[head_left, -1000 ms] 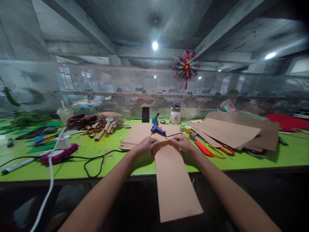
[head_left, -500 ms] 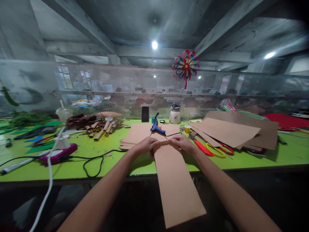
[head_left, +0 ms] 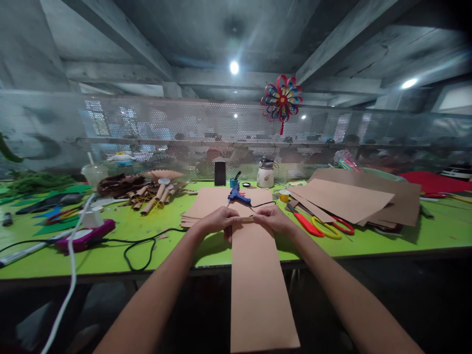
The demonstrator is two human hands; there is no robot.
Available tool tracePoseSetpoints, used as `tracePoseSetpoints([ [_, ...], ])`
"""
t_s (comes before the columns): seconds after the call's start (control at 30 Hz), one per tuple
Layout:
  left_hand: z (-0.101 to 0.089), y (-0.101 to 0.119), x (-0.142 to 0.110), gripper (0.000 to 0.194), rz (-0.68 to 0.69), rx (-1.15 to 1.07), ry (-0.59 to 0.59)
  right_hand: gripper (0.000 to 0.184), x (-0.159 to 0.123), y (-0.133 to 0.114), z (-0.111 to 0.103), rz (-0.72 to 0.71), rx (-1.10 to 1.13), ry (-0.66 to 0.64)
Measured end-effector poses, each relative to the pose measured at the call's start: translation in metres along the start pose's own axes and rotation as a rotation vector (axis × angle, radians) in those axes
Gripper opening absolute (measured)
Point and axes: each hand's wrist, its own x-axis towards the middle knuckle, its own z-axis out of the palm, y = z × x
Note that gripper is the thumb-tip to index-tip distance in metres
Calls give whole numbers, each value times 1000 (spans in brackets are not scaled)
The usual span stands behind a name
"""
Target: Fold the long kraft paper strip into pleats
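While the blue glue gun [head_left: 239, 195] lies just beyond, the left hand [head_left: 218, 220] and right hand [head_left: 274, 218] (about equally near it) pinch the gun-side end of the brown paper strip [head_left: 260, 285], its long axis running away from the gun.

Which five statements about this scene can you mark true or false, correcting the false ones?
The left hand and right hand both hold the long, rectangular brown paper sheet. True.
This sheet lies wholly over the flat green table. False: its near end passes the green table's edge.
The right hand holds the blue plastic glue gun. False: the glue gun lies beyond both hands.
The magenta plastic box lies left of both hands. True.
The round multicoloured flower ornament hangs above hand height. True.
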Motion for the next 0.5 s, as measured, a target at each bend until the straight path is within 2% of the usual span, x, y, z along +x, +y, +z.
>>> tracePoseSetpoints([
  [0.13,-5,0,-1,43,19,14,-31,30,0,1,2,7,-27,12],
  [0.27,-6,-1,0,45,34,184,87,29,-1,1,4,-20,-42,28],
  [0.5,-6,-3,0,43,39,325,272,29,-2,-1,7,-18,-35,69],
])
